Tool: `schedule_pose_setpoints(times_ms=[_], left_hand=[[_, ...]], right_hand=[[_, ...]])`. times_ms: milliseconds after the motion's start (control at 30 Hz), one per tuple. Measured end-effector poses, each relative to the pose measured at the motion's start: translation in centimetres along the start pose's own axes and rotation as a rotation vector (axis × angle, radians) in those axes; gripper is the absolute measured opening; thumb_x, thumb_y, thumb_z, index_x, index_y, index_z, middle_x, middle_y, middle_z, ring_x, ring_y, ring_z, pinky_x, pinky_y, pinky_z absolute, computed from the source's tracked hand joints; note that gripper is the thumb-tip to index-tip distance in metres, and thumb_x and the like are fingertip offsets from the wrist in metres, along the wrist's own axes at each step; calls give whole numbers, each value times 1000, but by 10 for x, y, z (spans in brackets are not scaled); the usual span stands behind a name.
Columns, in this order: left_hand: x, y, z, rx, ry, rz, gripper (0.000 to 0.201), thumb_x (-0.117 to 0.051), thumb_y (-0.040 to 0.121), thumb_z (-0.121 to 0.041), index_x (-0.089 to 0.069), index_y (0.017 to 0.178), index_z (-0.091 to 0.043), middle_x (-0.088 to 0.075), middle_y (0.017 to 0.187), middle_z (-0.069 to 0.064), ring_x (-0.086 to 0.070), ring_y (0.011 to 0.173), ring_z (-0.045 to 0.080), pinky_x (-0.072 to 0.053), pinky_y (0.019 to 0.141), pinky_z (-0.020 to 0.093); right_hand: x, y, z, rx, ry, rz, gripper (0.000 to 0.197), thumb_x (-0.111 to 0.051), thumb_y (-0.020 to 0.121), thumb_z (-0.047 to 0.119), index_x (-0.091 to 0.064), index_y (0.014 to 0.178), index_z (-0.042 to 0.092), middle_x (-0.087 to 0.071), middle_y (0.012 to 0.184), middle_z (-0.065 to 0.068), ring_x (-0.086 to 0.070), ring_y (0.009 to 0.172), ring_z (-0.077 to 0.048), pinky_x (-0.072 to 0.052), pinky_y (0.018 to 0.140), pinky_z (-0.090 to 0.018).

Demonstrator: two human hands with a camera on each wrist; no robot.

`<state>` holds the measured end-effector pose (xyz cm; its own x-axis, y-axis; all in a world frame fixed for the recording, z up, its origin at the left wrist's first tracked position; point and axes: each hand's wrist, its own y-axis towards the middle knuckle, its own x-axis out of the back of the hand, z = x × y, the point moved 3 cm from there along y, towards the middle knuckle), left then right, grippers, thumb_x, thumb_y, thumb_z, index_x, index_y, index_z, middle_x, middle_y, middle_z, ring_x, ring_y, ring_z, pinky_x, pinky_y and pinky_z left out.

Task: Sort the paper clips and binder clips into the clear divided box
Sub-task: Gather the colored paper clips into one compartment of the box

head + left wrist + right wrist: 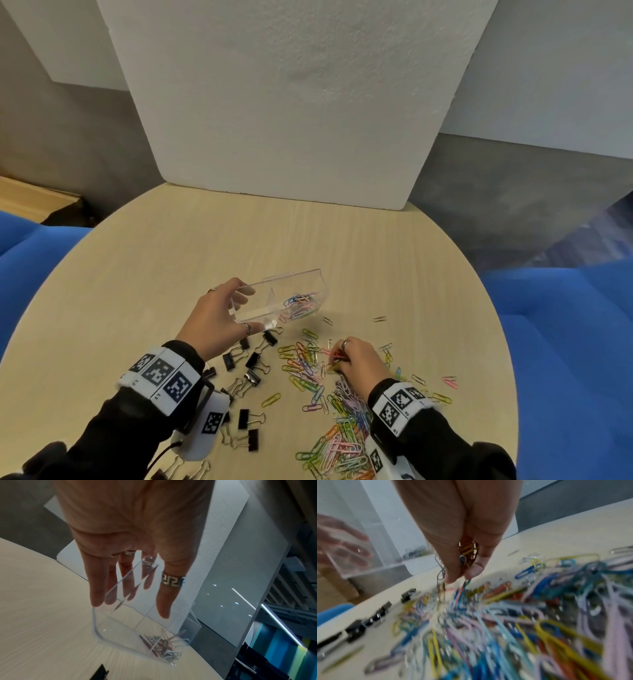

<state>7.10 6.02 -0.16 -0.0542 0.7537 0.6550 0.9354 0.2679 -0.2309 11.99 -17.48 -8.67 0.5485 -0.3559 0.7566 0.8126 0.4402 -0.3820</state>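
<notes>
Binder clips (252, 363): roughly a dozen black units lie scattered on the round wooden desk (171, 267) at lower left. One clear divided box (281, 301), two compartments, sits tilted just beyond them; its right compartment holds a small cluster of coloured clips, while the left one looks bare. Paper clips (339, 421): too many to count, heaped at lower right. The left hand (219, 317) grips the box's left end, fingers behind the wall, thumb in front. The right hand (359, 359) is bunched over the heap, fingertips (453, 577) pinching several paper clips. A white foam board (284, 102) stands at the desk's far edge; blue seating (565, 325) flanks it.
</notes>
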Motion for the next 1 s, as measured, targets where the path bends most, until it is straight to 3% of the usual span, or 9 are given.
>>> schedule_pose_setpoints(times_ms=[67, 133, 233, 367, 500, 633, 767, 867, 1000], left_hand=[[1, -1, -1, 10, 0, 15, 47, -82, 64, -24, -52, 101, -27, -60, 100, 0, -54, 98, 19, -48, 78, 30], [2, -1, -2, 25, -8, 40, 46, -82, 64, -27, -53, 99, -27, -60, 99, -1, -53, 97, 19, -50, 82, 35], [4, -1, -3, 39, -11, 76, 46, -82, 63, -28, -52, 98, -28, -60, 99, -1, -55, 96, 20, -51, 81, 35], [0, -3, -9, 22, 20, 132, 46, -82, 63, -29, -53, 100, -29, -59, 96, -5, -56, 94, 17, -51, 82, 35], [-4, -5, -19, -3, 34, 186, 47, -83, 62, -28, -56, 100, -28, -61, 94, -5, -57, 91, 15, -50, 79, 32], [-4, -5, -28, -28, 1, 214, 46, -84, 62, -28, -57, 100, -27, -62, 94, -5, -58, 89, 14, -47, 73, 25], [-4, -4, -31, -40, -8, 212, 46, -85, 61, -27, -57, 98, -28, -62, 94, -4, -59, 90, 16, -49, 75, 28], [-6, -5, -31, -40, -18, 203, 46, -85, 61, -27, -57, 98, -29, -61, 94, -5, -59, 90, 15, -49, 75, 28], [-12, -6, -34, -39, -46, 163, 45, -84, 61, -27, -56, 96, -30, -61, 94, -7, -58, 90, 15, -48, 72, 26]], right_hand=[[12, -5, 4, 4, 60, -27, 13, -59, 86, 9, -67, 95, 13, -61, 99, 0, -55, 88, -11, -41, 73, -10], [31, -11, 12, 23, 134, -88, 9, -62, 85, 12, -67, 92, 15, -62, 96, 3, -53, 83, -5, -40, 76, -11], [70, -17, 30, 90, 269, -234, 8, -65, 83, 12, -66, 85, 20, -59, 86, 12, -53, 74, 4, -47, 76, -19], [107, -20, 66, 255, 289, -322, 9, -66, 81, 11, -67, 83, 20, -58, 82, 16, -54, 73, 8, -42, 70, -8], [104, -13, 89, 365, 162, -202, 9, -65, 81, 6, -69, 87, 11, -63, 88, 0, -55, 78, -3, -37, 73, -3], [94, -8, 94, 355, 1, -84, 20, -59, 83, 4, -68, 99, 12, -67, 98, -5, -62, 90, -16, -47, 85, -24], [106, -11, 92, 309, -47, -16, 29, -66, 82, 26, -62, 111, 29, -69, 103, 6, -64, 92, -9, -50, 87, -30], [118, -13, 91, 322, -90, 36, 43, -70, 76, 43, -59, 115, 30, -67, 109, 9, -62, 98, -8, -49, 88, -30], [111, -5, 86, 349, -661, 71, 57, -62, 77, 54, -52, 125, 25, -65, 115, 4, -58, 103, -17, -30, 96, -32]])
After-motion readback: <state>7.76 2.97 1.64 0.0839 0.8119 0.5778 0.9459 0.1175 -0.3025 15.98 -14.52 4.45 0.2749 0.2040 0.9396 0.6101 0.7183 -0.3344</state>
